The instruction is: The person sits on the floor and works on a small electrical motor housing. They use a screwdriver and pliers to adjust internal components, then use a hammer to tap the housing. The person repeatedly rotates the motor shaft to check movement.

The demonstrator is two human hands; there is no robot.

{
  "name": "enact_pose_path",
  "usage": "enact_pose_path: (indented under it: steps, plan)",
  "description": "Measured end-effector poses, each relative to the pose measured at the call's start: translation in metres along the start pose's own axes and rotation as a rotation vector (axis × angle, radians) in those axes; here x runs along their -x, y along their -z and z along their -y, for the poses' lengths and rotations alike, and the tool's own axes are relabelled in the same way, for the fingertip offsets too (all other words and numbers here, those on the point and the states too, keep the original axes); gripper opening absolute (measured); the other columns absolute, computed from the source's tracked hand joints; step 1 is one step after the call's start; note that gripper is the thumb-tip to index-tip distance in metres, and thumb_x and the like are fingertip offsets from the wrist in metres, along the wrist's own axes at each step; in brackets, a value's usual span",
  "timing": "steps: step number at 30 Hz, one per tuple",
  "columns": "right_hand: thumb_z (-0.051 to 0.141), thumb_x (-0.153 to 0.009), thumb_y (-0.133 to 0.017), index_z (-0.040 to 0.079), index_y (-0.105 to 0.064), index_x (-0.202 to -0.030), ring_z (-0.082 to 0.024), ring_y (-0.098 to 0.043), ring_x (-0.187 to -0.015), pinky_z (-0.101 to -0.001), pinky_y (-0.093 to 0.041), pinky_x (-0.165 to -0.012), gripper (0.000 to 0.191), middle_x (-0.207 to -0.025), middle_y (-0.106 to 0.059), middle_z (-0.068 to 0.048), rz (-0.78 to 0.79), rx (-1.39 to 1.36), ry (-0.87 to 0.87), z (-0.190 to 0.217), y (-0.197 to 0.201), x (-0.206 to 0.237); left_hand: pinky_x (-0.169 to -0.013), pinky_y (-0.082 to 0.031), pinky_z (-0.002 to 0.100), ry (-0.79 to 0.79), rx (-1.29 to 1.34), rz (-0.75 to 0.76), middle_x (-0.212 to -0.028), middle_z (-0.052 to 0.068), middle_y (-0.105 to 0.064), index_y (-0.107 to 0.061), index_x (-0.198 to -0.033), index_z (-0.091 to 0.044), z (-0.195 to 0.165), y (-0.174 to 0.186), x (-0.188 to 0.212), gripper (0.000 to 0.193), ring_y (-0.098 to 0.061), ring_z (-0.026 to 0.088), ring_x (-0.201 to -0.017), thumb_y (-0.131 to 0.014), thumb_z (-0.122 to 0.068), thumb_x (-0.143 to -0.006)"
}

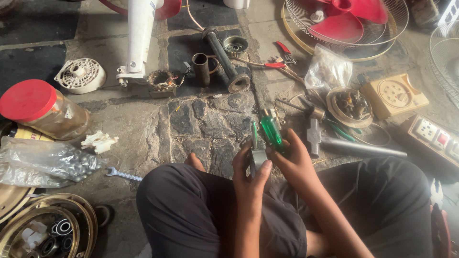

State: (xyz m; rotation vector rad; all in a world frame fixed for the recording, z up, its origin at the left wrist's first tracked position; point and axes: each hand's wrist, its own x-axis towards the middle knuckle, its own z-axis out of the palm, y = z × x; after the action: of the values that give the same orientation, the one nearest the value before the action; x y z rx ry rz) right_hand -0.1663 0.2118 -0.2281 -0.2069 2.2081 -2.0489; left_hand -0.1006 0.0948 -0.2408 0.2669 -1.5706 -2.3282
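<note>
Green handle: a screwdriver (pixel 271 131) with a translucent green grip, held in the right hand (pixel 294 160), fingers clamped around it, tip hidden
Metal part: a small grey bracket-like piece (pixel 257 157) held over the lap, left hand (pixel 248 174) fingers closed on it
Progress: tool and piece meet in the hands; judging by the bare motor winding (pixel 161 80) and loose housing cover (pixel 80 75), the fan looks taken apart and not yet reassembled
Floor: stone floor (pixel 201 124) carries a spanner (pixel 123 174), hammer (pixel 334 141) and red-handled pliers (pixel 282 55)

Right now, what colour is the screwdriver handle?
Translucent green; the screwdriver handle in the right hand shows best in the head view.
</note>
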Motion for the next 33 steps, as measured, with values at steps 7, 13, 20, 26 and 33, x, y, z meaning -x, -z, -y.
enact_pose_path:
  steps: [7, 13, 20, 26, 33]
  plan:
    - [0.002, -0.086, -0.067, 0.005, -0.051, -0.125, -0.011, -0.055, -0.085, -0.0259, -0.045, -0.069, 0.042, -0.097, -0.060, -0.006, 0.010, -0.082, -0.034, -0.004, 0.006, 0.001, -0.110, -0.045, 0.040, 0.042, 0.039, -0.025, -0.144, 0.013, -0.051, -0.052, -0.145, -0.007, 0.003, 0.001, 0.000, 0.063, -0.053, 0.023, -0.132, -0.074, -0.023, -0.088]
    - [0.006, -0.090, -0.067, 0.002, -0.051, -0.120, -0.014, -0.067, -0.096, -0.0282, -0.055, -0.079, 0.035, -0.104, -0.069, -0.011, 0.018, 0.016, -0.089, -0.006, 0.006, -0.005, -0.109, -0.045, 0.039, 0.024, 0.046, -0.015, -0.142, 0.014, -0.054, -0.052, -0.145, -0.006, 0.000, -0.001, 0.000, 0.062, -0.054, 0.024, -0.131, -0.074, -0.023, -0.089]
    - [0.001, -0.088, -0.066, 0.003, -0.051, -0.126, -0.014, -0.065, -0.104, -0.0276, -0.053, -0.088, 0.041, -0.111, -0.067, -0.014, 0.020, -0.045, -0.079, 0.007, 0.009, 0.000, -0.110, -0.045, 0.040, 0.041, -0.002, -0.038, -0.146, 0.012, -0.052, -0.051, -0.144, -0.007, -0.003, -0.003, 0.001, 0.063, -0.052, 0.023, -0.136, -0.075, -0.024, -0.088]
    - [0.000, -0.085, -0.069, 0.002, -0.051, -0.124, -0.018, -0.067, -0.105, -0.0313, -0.055, -0.085, 0.043, -0.111, -0.072, -0.014, -0.008, 0.029, -0.146, 0.012, 0.003, -0.005, -0.113, -0.043, 0.038, -0.006, 0.019, -0.009, -0.146, 0.014, -0.051, -0.053, -0.145, -0.005, 0.002, -0.001, 0.000, 0.063, -0.051, 0.024, -0.137, -0.075, -0.021, -0.088]
    - [0.002, -0.079, -0.065, 0.007, -0.045, -0.140, -0.016, -0.063, -0.099, -0.0286, -0.053, -0.083, 0.064, -0.110, -0.067, -0.008, -0.002, -0.133, -0.064, 0.023, 0.007, -0.002, -0.105, -0.049, 0.038, 0.044, 0.047, -0.053, -0.143, 0.012, -0.052, -0.053, -0.143, -0.007, 0.006, -0.001, -0.001, 0.064, -0.054, 0.022, -0.130, -0.077, -0.020, -0.085]
